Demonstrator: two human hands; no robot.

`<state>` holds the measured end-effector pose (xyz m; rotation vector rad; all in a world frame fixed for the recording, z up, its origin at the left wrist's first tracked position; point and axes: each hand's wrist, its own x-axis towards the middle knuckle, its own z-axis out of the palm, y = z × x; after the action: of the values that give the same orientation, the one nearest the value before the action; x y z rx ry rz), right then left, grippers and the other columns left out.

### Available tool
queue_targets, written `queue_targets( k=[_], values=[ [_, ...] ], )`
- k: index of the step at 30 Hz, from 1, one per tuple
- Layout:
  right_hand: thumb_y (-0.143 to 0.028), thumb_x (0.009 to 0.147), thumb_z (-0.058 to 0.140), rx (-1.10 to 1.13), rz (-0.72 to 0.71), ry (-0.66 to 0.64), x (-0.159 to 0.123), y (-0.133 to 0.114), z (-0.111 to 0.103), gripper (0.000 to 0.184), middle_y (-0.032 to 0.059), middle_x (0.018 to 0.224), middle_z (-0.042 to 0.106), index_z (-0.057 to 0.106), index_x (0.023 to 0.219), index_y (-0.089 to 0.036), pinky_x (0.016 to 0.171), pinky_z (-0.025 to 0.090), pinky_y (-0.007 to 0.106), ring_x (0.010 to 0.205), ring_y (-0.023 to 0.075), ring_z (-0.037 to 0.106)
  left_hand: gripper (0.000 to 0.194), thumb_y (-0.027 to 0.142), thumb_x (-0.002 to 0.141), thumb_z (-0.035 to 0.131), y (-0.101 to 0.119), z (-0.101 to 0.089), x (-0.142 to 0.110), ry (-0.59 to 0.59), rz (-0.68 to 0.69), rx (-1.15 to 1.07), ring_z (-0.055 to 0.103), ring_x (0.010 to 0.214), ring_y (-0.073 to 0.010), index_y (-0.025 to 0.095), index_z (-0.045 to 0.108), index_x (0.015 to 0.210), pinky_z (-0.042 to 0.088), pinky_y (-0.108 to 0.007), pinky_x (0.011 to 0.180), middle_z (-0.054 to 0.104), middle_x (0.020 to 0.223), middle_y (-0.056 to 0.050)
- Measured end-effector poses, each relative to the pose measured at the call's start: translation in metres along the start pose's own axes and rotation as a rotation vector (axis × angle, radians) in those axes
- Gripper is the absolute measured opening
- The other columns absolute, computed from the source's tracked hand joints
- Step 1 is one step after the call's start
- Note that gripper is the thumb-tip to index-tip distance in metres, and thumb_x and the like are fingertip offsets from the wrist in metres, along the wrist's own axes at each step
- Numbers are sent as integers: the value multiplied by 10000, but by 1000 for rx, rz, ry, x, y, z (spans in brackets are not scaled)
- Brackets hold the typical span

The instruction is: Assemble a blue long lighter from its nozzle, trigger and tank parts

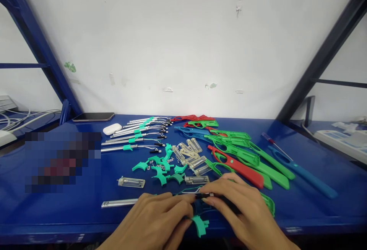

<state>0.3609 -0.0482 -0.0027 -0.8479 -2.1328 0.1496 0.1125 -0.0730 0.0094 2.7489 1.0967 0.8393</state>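
My left hand (160,215) is closed, with a teal curved trigger piece (200,225) sticking out by its thumb. Its fingers also cover part of a silver lighter tube (119,203), and its index fingertip meets the left end of a small black igniter (204,195). My right hand (243,200) pinches that igniter between thumb and fingers. Thin wires (190,190) run just behind it. Partly hidden below my right hand is a green handle shell (268,204). Clear fuel tanks (131,182) and loose teal trigger pieces (159,175) lie just beyond my hands.
Silver tubes with wires (123,148) lie in a row at the back left, near a white case (112,129) and a phone (93,117). Red (237,166), green and blue lighter shells spread to the right, beside a screwdriver (276,145). Blue posts (43,47) flank the table.
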Motion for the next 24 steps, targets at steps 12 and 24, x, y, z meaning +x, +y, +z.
queue_targets(
  k=[12, 24],
  values=[
    [-308, 1096, 631, 8, -5, 17, 0, -2, -1, 70, -85, 971, 828, 696, 1123, -306, 817, 558, 236, 829, 117, 755, 245, 166, 1098, 427, -7, 0, -1, 74, -32, 1, 740, 696, -125, 252, 651, 1047, 558, -202, 630, 758, 927, 13],
    [-308, 1095, 633, 35, 4, -19, 1, -3, -2, 86, -53, 964, 829, 717, 1106, -292, 829, 573, 252, 831, 132, 777, 221, 153, 1077, 464, -14, 0, -1, 128, -81, -6, 715, 659, -133, 246, 653, 1009, 555, -209, 622, 723, 858, 15]
  ],
)
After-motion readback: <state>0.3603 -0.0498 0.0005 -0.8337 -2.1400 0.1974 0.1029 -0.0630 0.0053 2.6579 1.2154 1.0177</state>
